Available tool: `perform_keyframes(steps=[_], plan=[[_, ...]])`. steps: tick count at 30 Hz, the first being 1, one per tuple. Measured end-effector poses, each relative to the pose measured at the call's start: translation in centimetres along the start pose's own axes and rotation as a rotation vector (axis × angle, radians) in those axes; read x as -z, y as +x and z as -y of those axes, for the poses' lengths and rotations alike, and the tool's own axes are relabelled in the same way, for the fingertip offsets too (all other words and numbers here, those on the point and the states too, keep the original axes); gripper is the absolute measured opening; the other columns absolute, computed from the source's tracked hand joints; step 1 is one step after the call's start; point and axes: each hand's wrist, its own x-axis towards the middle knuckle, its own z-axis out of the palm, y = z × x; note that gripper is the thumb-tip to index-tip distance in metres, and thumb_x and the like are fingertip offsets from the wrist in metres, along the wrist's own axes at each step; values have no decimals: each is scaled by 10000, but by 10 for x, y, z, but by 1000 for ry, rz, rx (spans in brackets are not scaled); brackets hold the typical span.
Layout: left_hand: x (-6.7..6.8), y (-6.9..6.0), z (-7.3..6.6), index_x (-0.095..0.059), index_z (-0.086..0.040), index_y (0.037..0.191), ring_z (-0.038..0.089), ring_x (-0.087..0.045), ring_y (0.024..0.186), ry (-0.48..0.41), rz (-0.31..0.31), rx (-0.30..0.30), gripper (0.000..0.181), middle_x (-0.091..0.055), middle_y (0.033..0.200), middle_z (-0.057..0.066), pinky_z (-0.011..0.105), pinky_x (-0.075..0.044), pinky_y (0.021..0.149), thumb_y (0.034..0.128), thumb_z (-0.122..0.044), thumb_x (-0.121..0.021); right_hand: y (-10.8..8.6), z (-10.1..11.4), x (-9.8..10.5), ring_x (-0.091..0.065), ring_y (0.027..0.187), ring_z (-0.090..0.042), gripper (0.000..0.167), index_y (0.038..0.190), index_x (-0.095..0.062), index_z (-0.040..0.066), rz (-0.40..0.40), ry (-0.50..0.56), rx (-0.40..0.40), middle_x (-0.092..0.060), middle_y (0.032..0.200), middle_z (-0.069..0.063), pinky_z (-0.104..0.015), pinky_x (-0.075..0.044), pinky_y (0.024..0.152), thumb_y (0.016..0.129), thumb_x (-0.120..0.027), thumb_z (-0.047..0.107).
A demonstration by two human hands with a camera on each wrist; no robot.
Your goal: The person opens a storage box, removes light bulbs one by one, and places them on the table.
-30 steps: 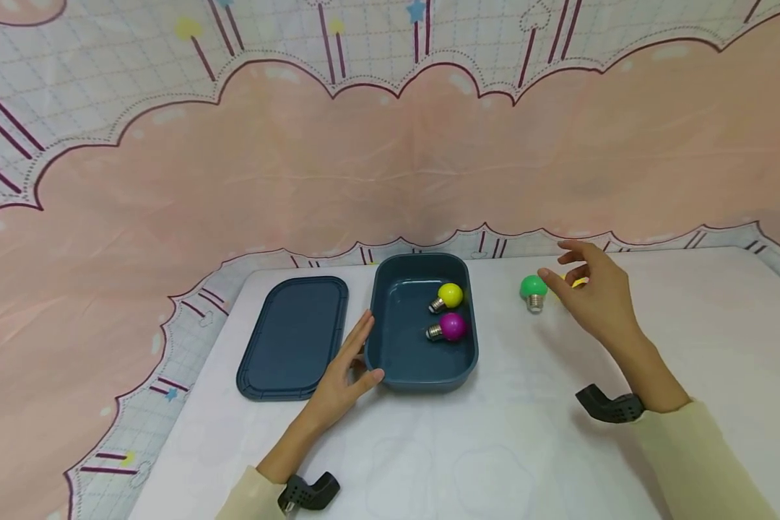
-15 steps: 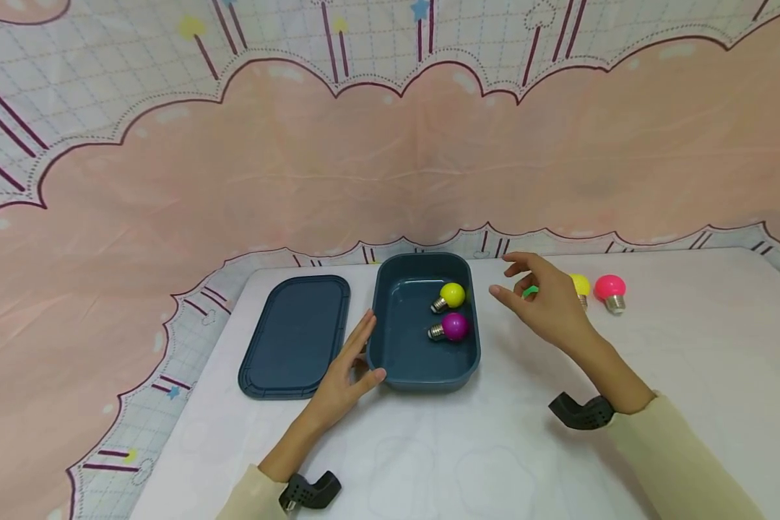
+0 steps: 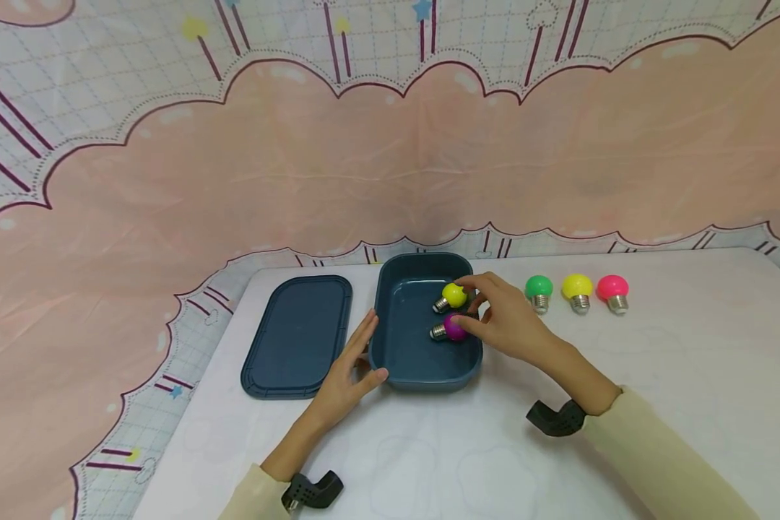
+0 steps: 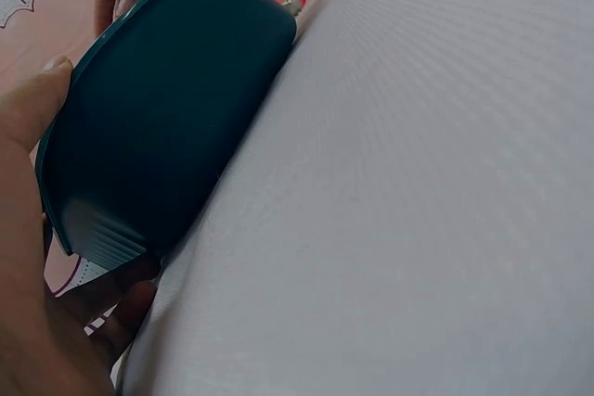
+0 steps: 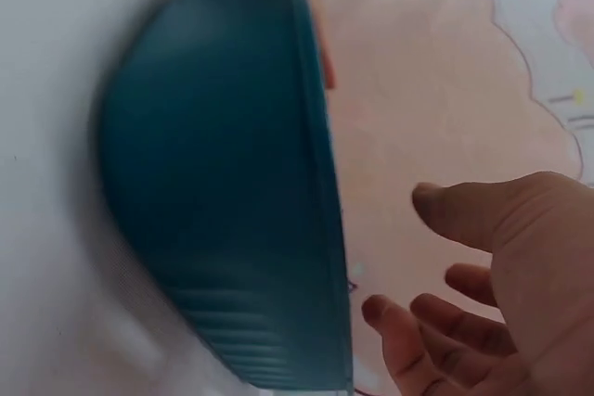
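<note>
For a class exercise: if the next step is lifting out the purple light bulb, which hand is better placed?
The right hand, I'd judge: it looks empty and nearer the purple light bulb, while the left hand rests against the opposite wall of the box.

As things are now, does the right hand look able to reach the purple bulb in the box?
Probably yes: the lid lies beside the box, leaving it uncovered, and the right hand extends over its right side, close to the purple bulb.

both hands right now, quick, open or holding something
Left hand: open, resting against the side of the blue box.
Right hand: open, thumb and fingers apart over the box, holding nothing.
</note>
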Motion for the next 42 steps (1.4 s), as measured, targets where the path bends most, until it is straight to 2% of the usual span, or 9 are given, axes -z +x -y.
perform_keyframes(steps=[7,13,15,18,21,23,31,35,42], plan=[[0,0,1,-190,-115,1539,252,-481,1116,19,4,13,756,-94,1600,22,356,-426,822,938,-265,-624,6,6,-9,-595,889,-250,534,1267,-572,75,128,-174,4,-574,1114,-120,-356,-540,718,807,-785,243],[0,0,0,-192,-99,1536,279,-474,1137,26,2,14,757,-97,1599,37,385,-428,817,926,-183,-633,14,6,-15,-591,844,-257,486,1241,-610,100,187,-315,36,-580,1151,-109,-389,-527,722,812,-776,257],[0,1,-4,-192,-73,1531,321,-474,1137,24,1,15,760,-98,1596,64,417,-428,814,915,-129,-634,15,6,-16,-587,865,-274,481,1229,-623,101,204,-352,53,-580,1164,-114,-407,-516,738,803,-783,258],[2,3,-20,-198,-6,1514,389,-466,1142,13,6,20,746,-105,1587,132,455,-424,812,908,-85,-626,16,7,-18,-562,949,-283,477,1209,-638,97,208,-386,84,-580,1170,-123,-437,-506,779,786,-798,245],[4,4,-37,-204,38,1498,434,-448,1150,1,11,33,731,-110,1574,188,472,-421,815,903,-61,-617,17,7,-19,-523,1014,-284,471,1190,-649,89,197,-408,106,-584,1162,-127,-447,-501,807,772,-811,234],[5,4,-42,-207,42,1496,437,-451,1139,-1,12,37,727,-114,1571,197,476,-418,812,902,-53,-615,17,6,-20,-514,1011,-286,461,1180,-656,90,192,-412,107,-587,1153,-128,-443,-503,805,767,-817,219],[4,4,-42,-197,40,1499,427,-460,1130,-10,16,27,735,-105,1572,199,503,-418,807,891,-12,-607,16,6,-22,-579,832,-258,422,1137,-686,103,157,-428,96,-607,1068,-106,-402,-478,727,751,-832,192],[4,4,-41,-199,51,1494,425,-450,1153,-9,13,29,733,-105,1570,207,490,-424,810,893,-19,-613,18,6,-24,-580,818,-245,418,1128,-687,100,167,-435,85,-624,1059,-112,-389,-467,705,750,-833,201],[4,4,-41,-201,61,1489,424,-478,1081,-2,12,19,729,-109,1567,215,493,-420,803,893,-17,-613,21,8,-26,-606,817,-260,450,1138,-678,96,185,-442,82,-642,1039,-124,-398,-481,687,734,-844,204]])
